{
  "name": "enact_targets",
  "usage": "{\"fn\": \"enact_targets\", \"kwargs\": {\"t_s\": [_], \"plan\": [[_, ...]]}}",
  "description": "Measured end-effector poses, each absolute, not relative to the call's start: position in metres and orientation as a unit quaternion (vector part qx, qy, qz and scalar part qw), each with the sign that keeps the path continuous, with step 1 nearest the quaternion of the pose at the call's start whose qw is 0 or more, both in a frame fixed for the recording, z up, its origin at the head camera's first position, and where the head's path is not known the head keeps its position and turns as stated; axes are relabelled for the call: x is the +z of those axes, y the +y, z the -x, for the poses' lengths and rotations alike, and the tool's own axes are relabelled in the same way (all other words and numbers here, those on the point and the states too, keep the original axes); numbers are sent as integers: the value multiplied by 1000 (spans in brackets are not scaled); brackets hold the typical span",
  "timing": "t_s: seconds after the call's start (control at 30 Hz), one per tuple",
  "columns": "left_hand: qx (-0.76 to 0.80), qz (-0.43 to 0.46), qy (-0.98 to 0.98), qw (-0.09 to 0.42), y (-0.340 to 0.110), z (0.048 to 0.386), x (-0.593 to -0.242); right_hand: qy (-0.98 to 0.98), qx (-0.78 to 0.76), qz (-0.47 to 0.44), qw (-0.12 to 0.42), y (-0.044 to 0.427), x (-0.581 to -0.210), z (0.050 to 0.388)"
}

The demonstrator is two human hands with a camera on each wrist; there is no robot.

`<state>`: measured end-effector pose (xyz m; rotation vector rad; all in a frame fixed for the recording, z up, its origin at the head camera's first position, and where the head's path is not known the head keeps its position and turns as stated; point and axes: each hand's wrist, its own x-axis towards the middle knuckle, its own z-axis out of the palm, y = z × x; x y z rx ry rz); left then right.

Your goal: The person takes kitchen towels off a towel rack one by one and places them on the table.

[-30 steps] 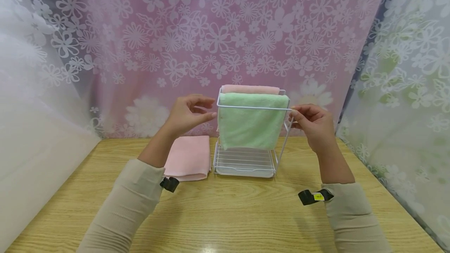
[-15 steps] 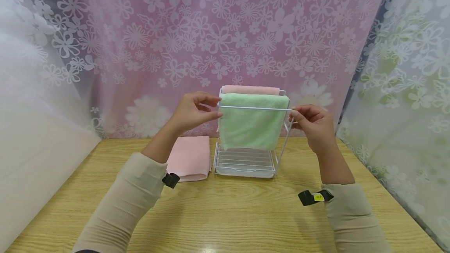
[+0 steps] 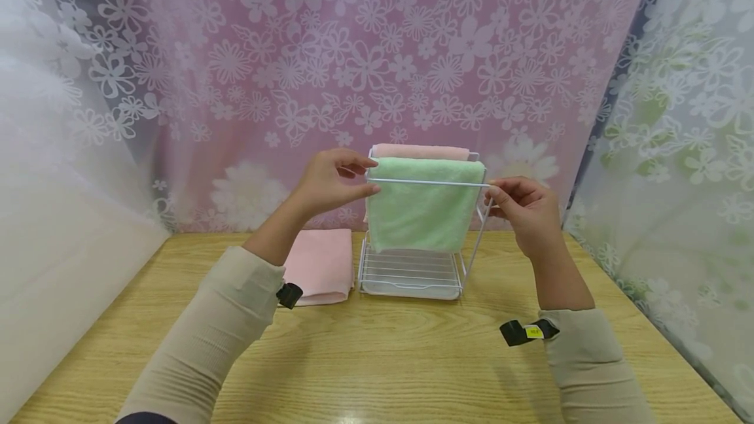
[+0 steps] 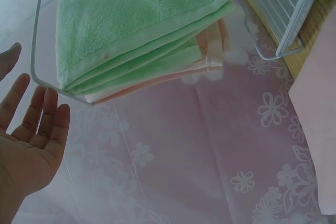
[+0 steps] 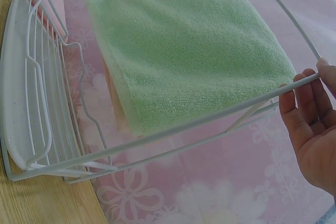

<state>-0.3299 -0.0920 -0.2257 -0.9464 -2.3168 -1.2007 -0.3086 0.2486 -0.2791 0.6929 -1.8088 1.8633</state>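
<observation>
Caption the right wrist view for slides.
Right grip pinches one corner of a white wire rack holding a green towel.

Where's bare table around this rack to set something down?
Bare table shows in front of the rack, between left sleeve and right sleeve, and between the rack and right forearm. Crowded: left of the rack, by the folded pink towel, and up top, around the hanging green towel, left hand and right hand.
</observation>
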Motion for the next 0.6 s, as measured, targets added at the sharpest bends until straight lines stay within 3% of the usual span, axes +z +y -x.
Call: {"fn": "enact_targets", "kwargs": {"t_s": [0.6], "plan": [[-412,316,-839,163,-86,335,-208,-653,677,-256,224,249,-280,310]]}}
